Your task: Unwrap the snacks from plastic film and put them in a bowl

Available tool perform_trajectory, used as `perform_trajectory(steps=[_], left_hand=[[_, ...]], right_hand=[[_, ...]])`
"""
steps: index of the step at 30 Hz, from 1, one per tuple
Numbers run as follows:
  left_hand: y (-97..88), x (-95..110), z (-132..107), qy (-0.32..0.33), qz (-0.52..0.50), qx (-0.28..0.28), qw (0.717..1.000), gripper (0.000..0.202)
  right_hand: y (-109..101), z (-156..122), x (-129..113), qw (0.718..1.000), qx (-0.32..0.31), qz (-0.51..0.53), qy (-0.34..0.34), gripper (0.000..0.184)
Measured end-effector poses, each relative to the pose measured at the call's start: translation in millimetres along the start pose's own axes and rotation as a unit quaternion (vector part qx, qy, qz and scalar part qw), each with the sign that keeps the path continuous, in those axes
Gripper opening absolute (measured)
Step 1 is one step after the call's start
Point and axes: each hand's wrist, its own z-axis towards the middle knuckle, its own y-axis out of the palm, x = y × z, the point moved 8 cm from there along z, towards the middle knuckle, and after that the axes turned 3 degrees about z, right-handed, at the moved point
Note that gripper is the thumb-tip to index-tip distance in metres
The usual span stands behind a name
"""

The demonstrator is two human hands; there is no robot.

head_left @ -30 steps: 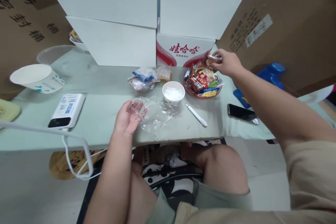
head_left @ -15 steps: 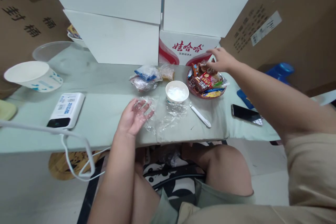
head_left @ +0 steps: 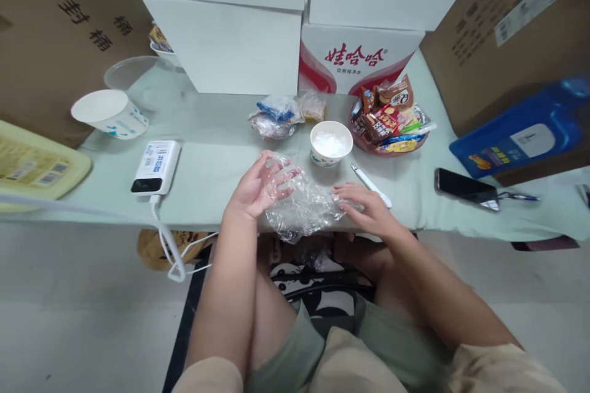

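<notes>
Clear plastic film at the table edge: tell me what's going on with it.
A seated person's left hand has its spread fingers at the left of the crumpled film; the right hand has its fingertips at the other side. How firmly they grip is unclear. A paper bowl with white contents stands just beyond, left of the snack basket.

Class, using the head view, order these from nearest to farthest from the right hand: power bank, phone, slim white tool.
1. Slim white tool: just beyond the right hand.
2. Phone: to its right.
3. Power bank: far left, past the left hand.
</notes>
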Motion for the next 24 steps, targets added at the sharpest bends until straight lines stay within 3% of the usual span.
perform_trajectory(steps=[3,6,9,11,14,18,24], left_hand=[[-6.3,1.7,0.3,0.014,0.015,0.014,1.0,0.038],[-5.3,1.9,-0.8,0.028,0.044,0.021,0.998,0.051],[-3.2,-8.1,2.1,0.0,0.123,0.042,0.992,0.06],[-7.5,-10.1,4.8,0.003,0.174,0.092,0.98,0.049],[-12.7,-3.2,5.5,0.049,0.203,0.15,0.966,0.028],[-10.2,7.0,0.8,0.107,0.171,0.137,0.97,0.032],[-7.7,9.7,-4.6,0.104,0.179,0.119,0.971,0.038]], right_hand=[[-16.9,-3.1,23.4,0.986,0.096,0.088,0.102,0.039],[-26.4,-10.1,48.1,0.938,0.183,0.216,0.201,0.04],[-25.0,-14.2,65.9,0.886,0.219,0.315,0.259,0.036],[-26.1,-16.8,74.0,0.867,0.231,0.342,0.277,0.035],[-30.8,-22.2,83.6,0.855,0.233,0.355,0.296,0.039],[-35.9,-31.6,94.0,0.834,0.223,0.376,0.336,0.038],[-49.5,-33.3,86.2,0.856,0.248,0.327,0.314,0.032]])
